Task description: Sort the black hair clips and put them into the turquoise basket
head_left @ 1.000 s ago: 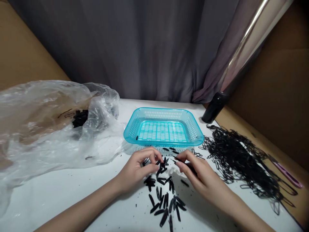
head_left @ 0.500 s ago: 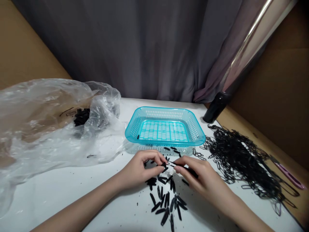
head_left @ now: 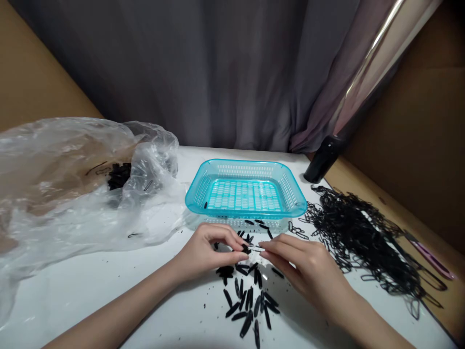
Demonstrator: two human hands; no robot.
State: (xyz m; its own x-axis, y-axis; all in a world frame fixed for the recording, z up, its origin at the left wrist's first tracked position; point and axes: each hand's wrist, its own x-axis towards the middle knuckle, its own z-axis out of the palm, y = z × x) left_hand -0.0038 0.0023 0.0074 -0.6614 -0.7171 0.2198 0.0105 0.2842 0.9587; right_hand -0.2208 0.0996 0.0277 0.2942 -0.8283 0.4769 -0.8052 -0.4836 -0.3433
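Observation:
My left hand [head_left: 218, 247] is closed in a pinch on a small black piece [head_left: 246, 249], its forearm coming from the lower left. Opposite it, my right hand [head_left: 305, 261] pinches one end of a thin dark wire piece [head_left: 257, 248] that spans the small gap between my fingertips. Whether the wire is joined to the black piece is too small to tell. Below my hands, several black elongated pieces [head_left: 250, 300] lie scattered on the white table [head_left: 174, 300]. A few more lie between my fingers and the basket.
Behind my hands stands a turquoise plastic basket [head_left: 194, 203]. A heap of black wire loops [head_left: 359, 232] spreads at right, near a pink-handled tool [head_left: 434, 261] and a black cylinder [head_left: 321, 160]. A clear plastic bag [head_left: 72, 218] covers the left side, with black pieces [head_left: 119, 175] there.
My right hand has turned a little, and the dark pen-like thing seen under its fingers before is now hidden. Both hands stay pinched close together. The whole view has shifted slightly.

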